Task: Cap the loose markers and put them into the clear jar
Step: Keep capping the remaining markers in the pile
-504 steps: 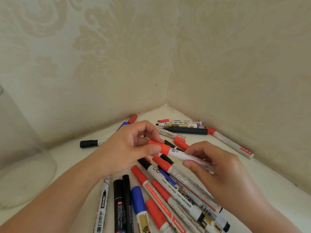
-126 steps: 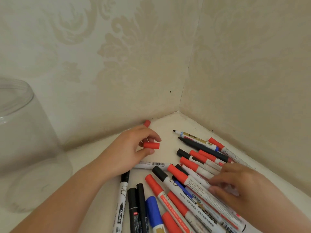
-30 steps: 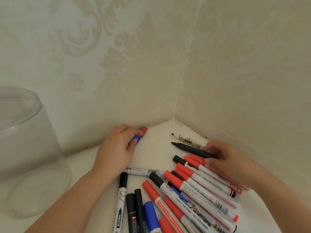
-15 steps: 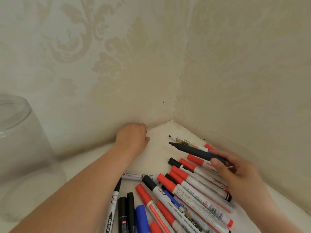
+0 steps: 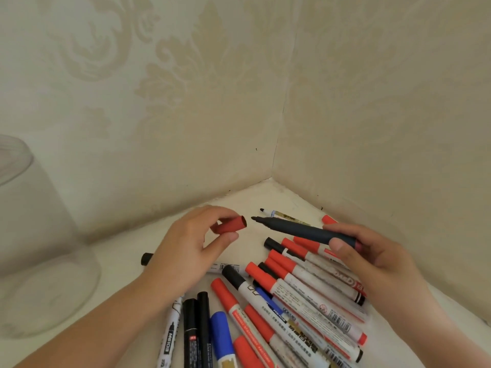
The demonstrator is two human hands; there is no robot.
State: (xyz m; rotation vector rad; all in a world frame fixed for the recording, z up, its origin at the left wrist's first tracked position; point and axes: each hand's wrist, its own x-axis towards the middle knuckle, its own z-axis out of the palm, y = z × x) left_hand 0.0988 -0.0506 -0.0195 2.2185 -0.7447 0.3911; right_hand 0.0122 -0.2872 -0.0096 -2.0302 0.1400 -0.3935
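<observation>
left hand pinches a red cap between thumb and fingertips, its open mouth facing the tip of the black marker, a small gap apart. right hand grips that uncapped marker by its rear end, fingers curled round the barrel. clear jar stands well apart to the left of the left hand; other markers lie below both hands.

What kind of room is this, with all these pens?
Probably a room at home. The corner has fancy patterned wallpaper, a pale shelf or tabletop meets it, and loose markers lie beside a clear jar.
</observation>
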